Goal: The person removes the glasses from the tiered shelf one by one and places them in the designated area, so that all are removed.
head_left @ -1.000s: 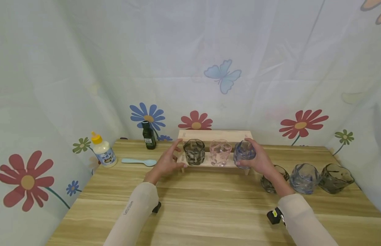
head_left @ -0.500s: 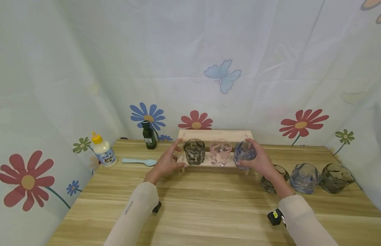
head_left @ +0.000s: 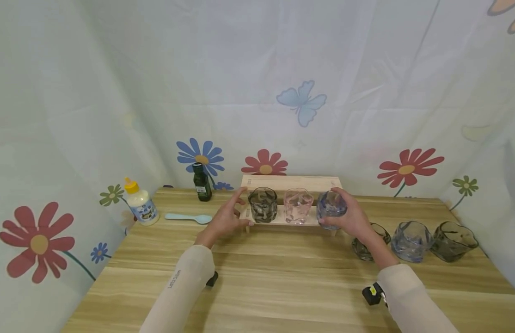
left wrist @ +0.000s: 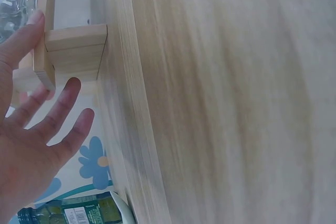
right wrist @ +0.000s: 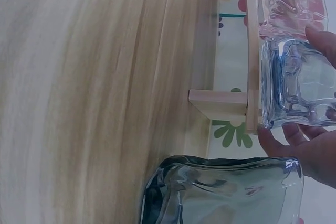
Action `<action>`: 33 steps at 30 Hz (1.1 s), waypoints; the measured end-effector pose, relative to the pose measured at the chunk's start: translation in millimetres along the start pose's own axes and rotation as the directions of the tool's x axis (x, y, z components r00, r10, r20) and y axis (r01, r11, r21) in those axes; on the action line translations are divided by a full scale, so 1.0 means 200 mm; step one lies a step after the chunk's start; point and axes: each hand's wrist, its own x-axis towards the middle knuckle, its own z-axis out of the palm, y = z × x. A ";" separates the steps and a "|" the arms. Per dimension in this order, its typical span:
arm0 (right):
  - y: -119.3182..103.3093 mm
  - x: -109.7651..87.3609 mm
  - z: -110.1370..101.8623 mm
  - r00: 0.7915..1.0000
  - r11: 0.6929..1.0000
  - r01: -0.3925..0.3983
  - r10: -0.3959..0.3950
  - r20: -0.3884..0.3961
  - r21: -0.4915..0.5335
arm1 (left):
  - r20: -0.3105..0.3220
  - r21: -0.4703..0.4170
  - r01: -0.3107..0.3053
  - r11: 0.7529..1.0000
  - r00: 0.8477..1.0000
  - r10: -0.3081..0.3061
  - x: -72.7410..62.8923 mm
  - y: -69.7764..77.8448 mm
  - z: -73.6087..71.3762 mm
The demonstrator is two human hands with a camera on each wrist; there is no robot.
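A small two-tier wooden rack (head_left: 291, 182) stands at the back of the table. Three wavy glasses are lined up on its lower shelf: a grey glass (head_left: 263, 205), a pink glass (head_left: 298, 206) and a blue glass (head_left: 330, 205). My left hand (head_left: 227, 219) holds the rack's left end, thumb on the shelf's front edge. In the left wrist view its other fingers (left wrist: 59, 106) spread beside and behind that end. My right hand (head_left: 352, 217) holds the blue glass, thumb across its front and fingers at its outer side, close to the shelf's right end.
On the table's right side stand a small dark glass (head_left: 363, 247), partly behind my right forearm, a bluish glass (head_left: 412, 241) and a larger dark glass (head_left: 453, 241). At left are a yellow-capped bottle (head_left: 142, 206), a light blue spoon (head_left: 186, 218) and a dark green bottle (head_left: 202, 182).
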 end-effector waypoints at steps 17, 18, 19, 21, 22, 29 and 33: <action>-0.08 -0.06 -0.05 0.999 1.000 0.015 -0.014 -0.028 0.026 | 0.007 -0.011 0.004 1.000 1.000 -0.004 -0.01 -0.01 0.00; -0.08 -0.06 -0.05 0.999 1.000 0.013 -0.013 -0.029 0.024 | 0.007 -0.011 0.003 1.000 1.000 -0.003 -0.01 -0.01 0.00; -0.08 -0.07 -0.05 0.999 1.000 0.013 -0.012 -0.030 0.024 | 0.007 -0.013 0.002 1.000 1.000 -0.001 -0.01 -0.01 0.00; -0.08 -0.07 -0.05 0.999 1.000 0.015 -0.015 -0.032 0.017 | 0.007 -0.014 0.001 1.000 1.000 -0.001 -0.01 -0.01 0.00; -0.08 -0.08 -0.05 0.999 1.000 0.019 -0.019 -0.034 0.015 | 0.007 -0.014 0.001 1.000 1.000 -0.001 -0.01 -0.01 0.01; -0.11 -0.14 -0.07 0.998 0.999 0.032 -0.032 -0.047 -0.003 | 0.010 -0.010 0.000 1.000 1.000 0.001 -0.01 0.00 0.01; -0.13 -0.19 -0.08 0.998 0.999 0.037 -0.038 -0.055 -0.015 | 0.010 -0.010 -0.004 1.000 1.000 0.004 -0.01 0.01 0.00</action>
